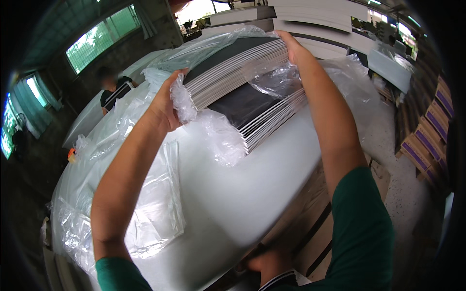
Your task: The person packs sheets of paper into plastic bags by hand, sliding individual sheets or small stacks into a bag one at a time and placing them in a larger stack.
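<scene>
Both my arms reach forward over a white work surface (223, 203). My left hand (169, 103) is closed round the left end of an upper stack of black sheets with pale edges (235, 72), with crumpled clear plastic (183, 103) under the fingers. At the stack's right end, my right hand (291, 47) grips its far corner. This upper stack sits tilted above and behind a lower stack of black sheets (238, 105); whether they touch at the back is hidden. Loose clear plastic (221, 138) bunches at the lower stack's left end, and more lies over its right part.
Flat clear plastic bags (158, 203) cover the table's left side. White boards (315, 19) are piled at the back. Cartons with purple bands (422, 150) stand on the right. Wooden slats (310, 218) show below the near edge. Another person (114, 89) is at the far left.
</scene>
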Available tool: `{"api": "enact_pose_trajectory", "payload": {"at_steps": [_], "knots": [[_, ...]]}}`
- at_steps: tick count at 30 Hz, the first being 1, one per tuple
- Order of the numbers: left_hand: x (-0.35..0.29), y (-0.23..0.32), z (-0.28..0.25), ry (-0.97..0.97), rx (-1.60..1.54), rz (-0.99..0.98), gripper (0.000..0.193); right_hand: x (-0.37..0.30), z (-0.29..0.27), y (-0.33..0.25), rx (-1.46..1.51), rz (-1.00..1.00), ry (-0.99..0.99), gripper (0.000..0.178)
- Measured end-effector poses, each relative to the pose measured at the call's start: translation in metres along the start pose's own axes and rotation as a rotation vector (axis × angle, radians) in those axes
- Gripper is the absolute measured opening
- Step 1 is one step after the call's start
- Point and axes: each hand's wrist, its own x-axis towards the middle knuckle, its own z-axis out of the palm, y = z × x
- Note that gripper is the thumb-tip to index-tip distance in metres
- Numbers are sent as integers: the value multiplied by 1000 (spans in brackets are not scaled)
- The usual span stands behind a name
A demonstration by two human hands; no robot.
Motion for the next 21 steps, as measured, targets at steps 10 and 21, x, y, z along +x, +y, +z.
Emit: {"api": "enact_pose_trajectory", "payload": {"at_steps": [10, 21], "knots": [[-19, 29, 20, 418, 1169, 90, 77, 23, -27, 3, -9, -116, 452, 71], [-33, -22, 59, 402, 1314, 986, 68, -16, -6, -2, -841, -273, 434, 101]]}}
